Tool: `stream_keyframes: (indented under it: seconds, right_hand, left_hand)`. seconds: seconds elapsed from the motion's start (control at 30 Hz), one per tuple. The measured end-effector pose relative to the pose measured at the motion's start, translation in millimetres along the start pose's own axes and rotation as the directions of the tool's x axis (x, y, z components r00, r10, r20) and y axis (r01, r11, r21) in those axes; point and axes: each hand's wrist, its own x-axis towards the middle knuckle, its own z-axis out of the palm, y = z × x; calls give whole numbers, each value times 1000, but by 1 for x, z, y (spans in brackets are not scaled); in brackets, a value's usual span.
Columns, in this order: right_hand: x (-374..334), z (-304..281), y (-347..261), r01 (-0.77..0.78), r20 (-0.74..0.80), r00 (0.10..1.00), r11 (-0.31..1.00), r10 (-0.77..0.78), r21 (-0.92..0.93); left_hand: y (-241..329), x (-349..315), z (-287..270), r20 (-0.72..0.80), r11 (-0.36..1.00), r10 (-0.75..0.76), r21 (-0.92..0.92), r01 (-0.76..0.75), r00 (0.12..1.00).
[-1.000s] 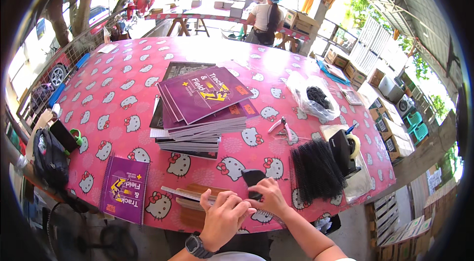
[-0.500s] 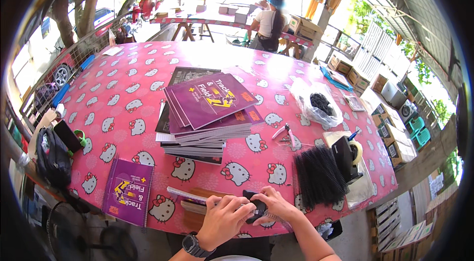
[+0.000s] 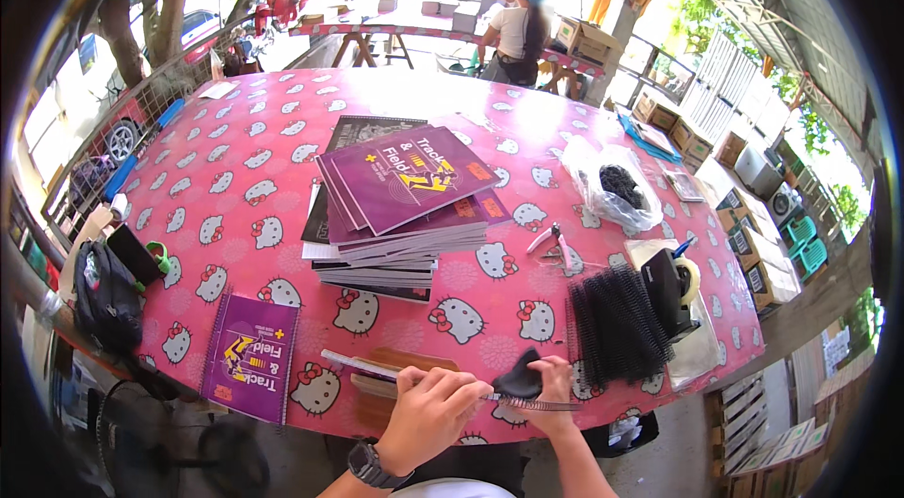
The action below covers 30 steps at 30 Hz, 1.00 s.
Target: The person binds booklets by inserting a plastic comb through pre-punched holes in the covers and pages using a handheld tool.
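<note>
At the table's near edge my left hand (image 3: 435, 409) is closed over a thin stack of bound pages (image 3: 363, 364), which rests on a brown wooden block (image 3: 405, 359). A dark wire spiral coil (image 3: 539, 403) sticks out from the pages' right end. My right hand (image 3: 554, 393) is beside that coil's free end, its fingers pinching a soft-looking black piece (image 3: 518, 379) whose kind I cannot make out. To the left lies a purple spiral notebook (image 3: 250, 357). Beyond my hands rises a pile of purple-covered notebooks (image 3: 410, 180).
Black spiral coils (image 3: 617, 327) lie right of my right hand, next to a black tape dispenser (image 3: 667, 291). Pink-handled pliers (image 3: 556, 249) and a plastic bag (image 3: 612, 187) with black contents lie farther back. A black bag (image 3: 105, 296) sits at left. Another person (image 3: 518, 32) works at a far table.
My right hand has moved slightly right, away from my left hand, with the black piece. More of the coil shows between them. My left hand stays on the pages.
</note>
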Motion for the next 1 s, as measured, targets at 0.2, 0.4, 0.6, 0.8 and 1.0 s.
stream_keyframes:
  seconds: [0.2,0.4,0.6,0.8,1.0]
  right_hand:
    - [19,0,-7,75,122,990,997,-76,13]
    - [41,-15,-1,160,384,909,986,-162,37]
    - [39,10,-9,97,277,958,992,-73,-74]
    - [40,3,-1,195,183,961,978,-207,81]
    - [46,-14,-23,-253,352,920,424,-173,869]
  left_hand:
    - [4,1,1,-67,993,-87,70,92,994]
    - [-2,-3,3,-1,989,-48,140,48,999]
    - [-4,-2,0,-27,992,-32,122,35,999]
    - [-6,-5,1,4,993,-37,109,36,999]
    - [2,1,-13,-144,985,-141,82,154,979]
